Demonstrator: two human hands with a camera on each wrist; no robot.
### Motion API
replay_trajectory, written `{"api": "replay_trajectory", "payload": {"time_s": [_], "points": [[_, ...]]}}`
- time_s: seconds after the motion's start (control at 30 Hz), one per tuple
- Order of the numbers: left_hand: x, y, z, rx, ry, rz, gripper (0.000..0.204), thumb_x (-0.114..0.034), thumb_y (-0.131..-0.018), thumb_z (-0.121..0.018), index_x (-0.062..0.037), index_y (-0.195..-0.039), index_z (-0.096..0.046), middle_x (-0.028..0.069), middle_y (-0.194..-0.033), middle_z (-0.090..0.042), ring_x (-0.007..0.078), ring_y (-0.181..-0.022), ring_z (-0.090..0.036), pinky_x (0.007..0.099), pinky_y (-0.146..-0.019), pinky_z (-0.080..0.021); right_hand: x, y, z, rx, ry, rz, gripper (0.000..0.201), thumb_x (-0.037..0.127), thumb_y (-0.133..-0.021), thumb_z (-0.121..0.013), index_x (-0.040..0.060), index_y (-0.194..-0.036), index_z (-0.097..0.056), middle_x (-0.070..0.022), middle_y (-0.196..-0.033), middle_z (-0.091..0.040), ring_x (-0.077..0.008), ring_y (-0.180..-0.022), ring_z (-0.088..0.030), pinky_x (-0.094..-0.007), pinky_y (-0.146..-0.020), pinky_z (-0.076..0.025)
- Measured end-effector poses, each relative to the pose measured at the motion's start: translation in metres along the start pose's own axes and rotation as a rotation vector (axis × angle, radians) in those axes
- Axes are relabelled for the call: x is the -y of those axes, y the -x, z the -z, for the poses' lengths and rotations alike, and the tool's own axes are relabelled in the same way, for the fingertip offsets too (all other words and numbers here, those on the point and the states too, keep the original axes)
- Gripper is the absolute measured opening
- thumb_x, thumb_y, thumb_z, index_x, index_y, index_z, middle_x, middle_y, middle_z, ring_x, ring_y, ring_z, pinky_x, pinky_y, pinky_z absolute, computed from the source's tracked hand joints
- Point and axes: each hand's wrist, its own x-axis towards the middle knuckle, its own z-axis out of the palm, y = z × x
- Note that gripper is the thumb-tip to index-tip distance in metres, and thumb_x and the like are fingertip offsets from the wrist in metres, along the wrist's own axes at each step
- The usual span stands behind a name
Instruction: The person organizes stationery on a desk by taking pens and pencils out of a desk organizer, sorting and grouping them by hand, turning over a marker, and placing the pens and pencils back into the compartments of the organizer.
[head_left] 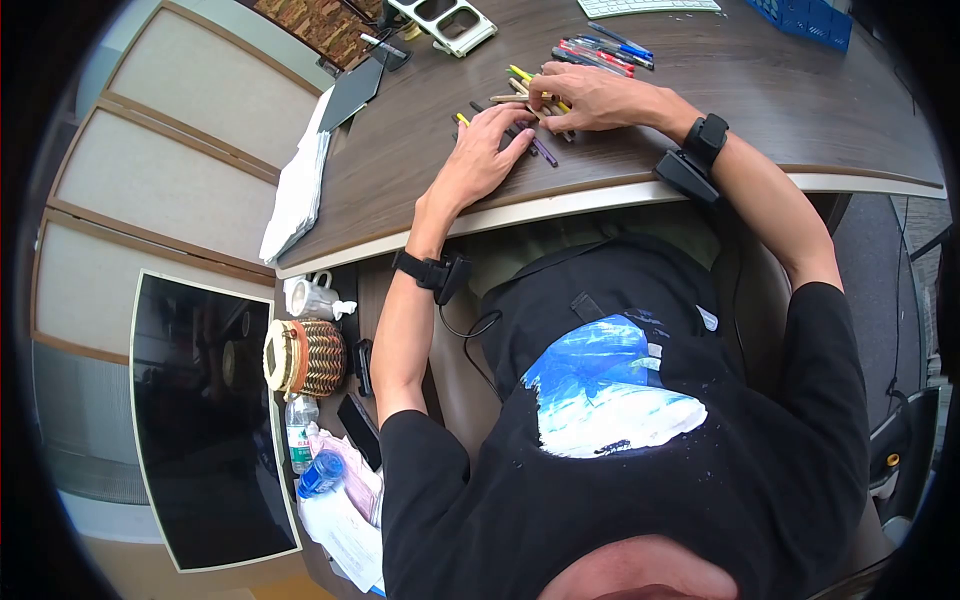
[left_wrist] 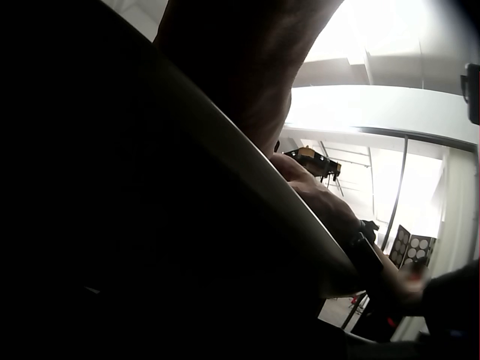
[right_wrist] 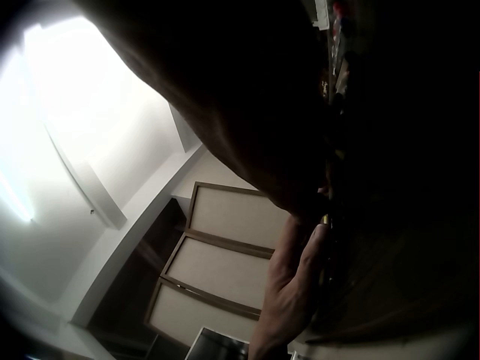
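Observation:
In the head view, a loose pile of colored pencils (head_left: 512,92) lies on the desk, under and between both hands. My left hand (head_left: 484,152) rests over the pile's near left part, fingers reaching forward and thumb stretched toward the right. A purple pencil (head_left: 545,152) sticks out past that thumb. From the right, my right hand (head_left: 600,98) comes over the pile with bent fingers and pinches a pencil; its fingertips are close to those of the left. In the right wrist view the left hand (right_wrist: 289,292) shows from the side; the left wrist view is mostly dark.
Behind the pile lies a group of pens (head_left: 605,52) in blue, red and black. A white keyboard (head_left: 648,7), a blue basket (head_left: 800,20) and a white holder (head_left: 447,22) stand farther back. Papers (head_left: 300,190) lie along the left edge. The desk's front edge (head_left: 600,195) runs below the forearms.

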Motion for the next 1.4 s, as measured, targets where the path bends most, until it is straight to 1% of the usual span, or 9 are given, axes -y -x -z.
{"api": "replay_trajectory", "payload": {"time_s": [0.27, 0.33, 0.47, 0.53, 0.63, 0.87, 1.07, 1.13, 1.4], "points": [[0.003, 0.001, -0.002, -0.003, 0.033, -0.009, 0.039, -0.036, -0.112, -0.06, -0.0099, -0.141, -0.066, 0.0123, -0.152, -0.062, 0.035, -0.145, -0.052, 0.0514, -0.125, -0.035, 0.004, 0.002, 0.001, 0.004, 0.017, 0.011, 0.034, 0.037, -0.099, -0.071, 0.0094, -0.118, -0.071, -0.0156, -0.115, -0.064, -0.0342, -0.109, -0.068, -0.0455, -0.094, -0.053], [0.001, 0.001, 0.0, -0.004, 0.02, -0.021, 0.039, -0.036, -0.112, -0.061, -0.01, -0.141, -0.065, 0.0122, -0.152, -0.062, 0.0348, -0.145, -0.052, 0.0512, -0.125, -0.035, 0.005, 0.002, 0.002, 0.02, 0.008, 0.0, 0.033, 0.039, -0.102, -0.072, 0.0089, -0.116, -0.07, -0.0119, -0.114, -0.061, -0.0297, -0.106, -0.065, -0.0427, -0.096, -0.052], [0.001, 0.002, -0.003, -0.012, 0.014, -0.004, 0.039, -0.035, -0.112, -0.061, -0.0104, -0.141, -0.065, 0.0119, -0.151, -0.062, 0.0342, -0.145, -0.052, 0.052, -0.125, -0.034, 0.005, 0.001, 0.003, 0.021, 0.013, 0.0, 0.033, 0.039, -0.102, -0.072, 0.0091, -0.116, -0.071, -0.0118, -0.113, -0.061, -0.0298, -0.106, -0.065, -0.0428, -0.095, -0.052], [0.005, 0.002, -0.008, -0.072, 0.071, -0.036, 0.034, -0.036, -0.11, -0.06, -0.0115, -0.133, -0.068, 0.0089, -0.146, -0.064, 0.0322, -0.144, -0.052, 0.0636, -0.123, -0.03, 0.006, 0.001, 0.003, 0.026, 0.014, -0.007, 0.033, 0.039, -0.102, -0.072, 0.009, -0.116, -0.07, -0.0118, -0.113, -0.061, -0.0298, -0.105, -0.065, -0.043, -0.095, -0.052], [-0.002, 0.006, -0.01, -0.106, 0.016, -0.005, 0.034, -0.034, -0.11, -0.061, -0.0106, -0.132, -0.069, 0.0087, -0.145, -0.064, 0.031, -0.144, -0.052, 0.0627, -0.124, -0.029, 0.005, 0.001, 0.002, 0.028, 0.018, 0.001, 0.034, 0.04, -0.102, -0.071, 0.0089, -0.116, -0.07, -0.0118, -0.112, -0.06, -0.0298, -0.105, -0.064, -0.0436, -0.094, -0.052], [0.0, 0.007, -0.012, -0.113, 0.042, 0.013, 0.033, -0.034, -0.11, -0.06, -0.011, -0.133, -0.069, 0.0087, -0.143, -0.065, 0.0311, -0.144, -0.053, 0.0637, -0.125, -0.028, 0.006, 0.001, 0.003, 0.037, 0.034, 0.016, 0.034, 0.041, -0.103, -0.069, 0.0088, -0.116, -0.07, -0.0123, -0.108, -0.059, -0.03, -0.103, -0.064, -0.0443, -0.093, -0.051], [-0.003, 0.008, -0.011, -0.118, 0.049, 0.017, 0.033, -0.033, -0.11, -0.06, -0.0112, -0.133, -0.069, 0.0093, -0.141, -0.067, 0.0314, -0.142, -0.054, 0.0615, -0.125, -0.03, 0.008, 0.001, 0.004, 0.033, 0.03, 0.032, 0.034, 0.04, -0.103, -0.069, 0.0086, -0.116, -0.069, -0.0127, -0.108, -0.059, -0.0312, -0.103, -0.064, -0.0447, -0.093, -0.051], [-0.001, 0.007, -0.011, -0.128, 0.06, 0.005, 0.033, -0.032, -0.109, -0.06, -0.0105, -0.132, -0.07, 0.0101, -0.14, -0.067, 0.0317, -0.141, -0.055, 0.0583, -0.124, -0.031, 0.012, 0.002, 0.007, 0.045, 0.025, 0.013, 0.035, 0.038, -0.099, -0.07, 0.0072, -0.117, -0.07, -0.0172, -0.112, -0.066, -0.0359, -0.109, -0.066, -0.0481, -0.095, -0.052], [-0.005, 0.009, -0.013, -0.195, 0.031, -0.02, 0.03, -0.029, -0.108, -0.063, -0.008, -0.127, -0.072, 0.0108, -0.135, -0.071, 0.0312, -0.137, -0.059, 0.0491, -0.12, -0.037, 0.013, 0.001, 0.008, 0.055, 0.009, 0.0, 0.036, 0.039, -0.099, -0.07, 0.0071, -0.115, -0.07, -0.0167, -0.111, -0.066, -0.0351, -0.108, -0.066, -0.0475, -0.095, -0.052]]}}
